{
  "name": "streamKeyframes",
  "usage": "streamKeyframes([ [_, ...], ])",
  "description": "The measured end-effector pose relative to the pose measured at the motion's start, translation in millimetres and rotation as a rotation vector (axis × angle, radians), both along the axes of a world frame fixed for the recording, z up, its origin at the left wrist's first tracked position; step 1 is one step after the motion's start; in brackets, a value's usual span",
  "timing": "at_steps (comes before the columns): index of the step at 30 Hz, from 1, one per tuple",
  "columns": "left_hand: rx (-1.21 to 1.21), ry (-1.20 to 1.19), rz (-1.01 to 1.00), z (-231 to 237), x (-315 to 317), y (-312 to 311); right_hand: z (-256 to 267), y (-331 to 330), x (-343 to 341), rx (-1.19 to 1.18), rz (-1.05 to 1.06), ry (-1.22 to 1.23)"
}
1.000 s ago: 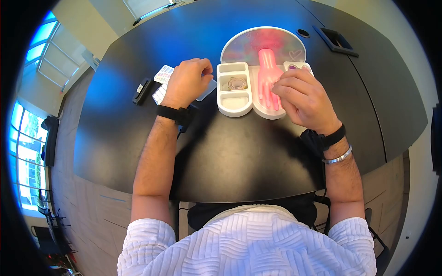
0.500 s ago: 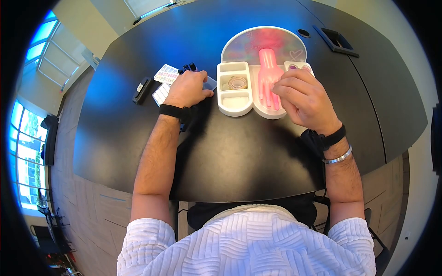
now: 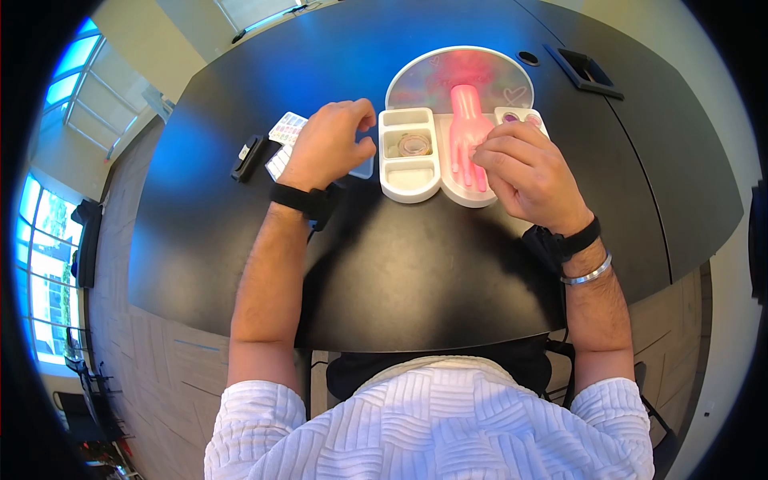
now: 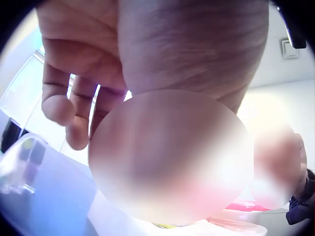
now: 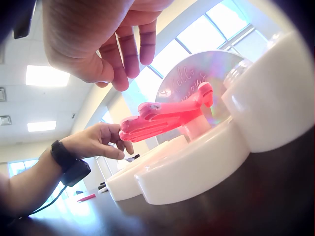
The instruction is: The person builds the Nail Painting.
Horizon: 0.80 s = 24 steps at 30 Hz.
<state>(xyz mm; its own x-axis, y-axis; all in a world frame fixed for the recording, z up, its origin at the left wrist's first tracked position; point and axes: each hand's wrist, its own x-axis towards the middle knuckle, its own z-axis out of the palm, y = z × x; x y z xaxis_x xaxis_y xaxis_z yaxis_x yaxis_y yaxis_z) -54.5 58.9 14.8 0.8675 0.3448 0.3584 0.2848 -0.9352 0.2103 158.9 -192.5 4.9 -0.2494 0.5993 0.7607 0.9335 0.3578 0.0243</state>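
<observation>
My left hand point(image 3: 332, 144) hovers over the table left of the white organizer, thumb and forefinger apart, with nothing seen in it. Beneath it is a translucent plastic box point(image 4: 64, 196), partly hidden by that hand in the head view. A glossy pink model hand point(image 3: 466, 132) stands on the white organizer point(image 3: 408, 192), fingers toward me. Beside its fingertips is my right hand point(image 3: 524, 172), thumb and forefinger close together. I cannot tell whether something small is pinched there. In the right wrist view its other fingers point(image 5: 130, 59) hang loosely curled above the model hand.
A round-topped mirror point(image 3: 408, 84) rises behind the organizer. Its left compartment holds a coiled ring point(image 3: 413, 145); a purple pot point(image 3: 510, 118) sits at its right. Farther left lie a printed sheet point(image 3: 286, 128) and a black case point(image 3: 250, 158). A recessed black frame point(image 3: 588, 72) is at the back right.
My left hand reached down by the plastic box and dark-capped bottles, then rose again, its thumb and forefinger now spread; it hides the bottles. The right hand has stayed nearly still.
</observation>
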Motion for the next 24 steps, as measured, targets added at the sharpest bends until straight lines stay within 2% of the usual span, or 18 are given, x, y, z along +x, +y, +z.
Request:
streamKeyframes([
  [2,-0.061,0.076,0.011,0,2,-9,0,0,0,-0.011,0.001,-0.001],
  [3,-0.058,0.045,-0.049,-7,0,-5,1,0,0,-0.003,-0.004,-0.011],
  [7,-0.074,0.119,-0.026,6,-11,8,0,0,1,0.026,-0.004,-0.005],
  [9,-0.194,0.303,0.074,17,-17,9,0,0,1,0.024,-0.003,0.001],
  [12,-0.203,0.413,0.155,13,-19,12,0,1,-1,0.016,0.004,0.006],
  [19,-0.096,0.486,0.136,-10,-13,18,-1,1,0,0.02,0.011,0.007],
  [24,-0.115,0.475,0.273,-10,-6,11,-1,1,-2,0.004,0.015,0.011],
])
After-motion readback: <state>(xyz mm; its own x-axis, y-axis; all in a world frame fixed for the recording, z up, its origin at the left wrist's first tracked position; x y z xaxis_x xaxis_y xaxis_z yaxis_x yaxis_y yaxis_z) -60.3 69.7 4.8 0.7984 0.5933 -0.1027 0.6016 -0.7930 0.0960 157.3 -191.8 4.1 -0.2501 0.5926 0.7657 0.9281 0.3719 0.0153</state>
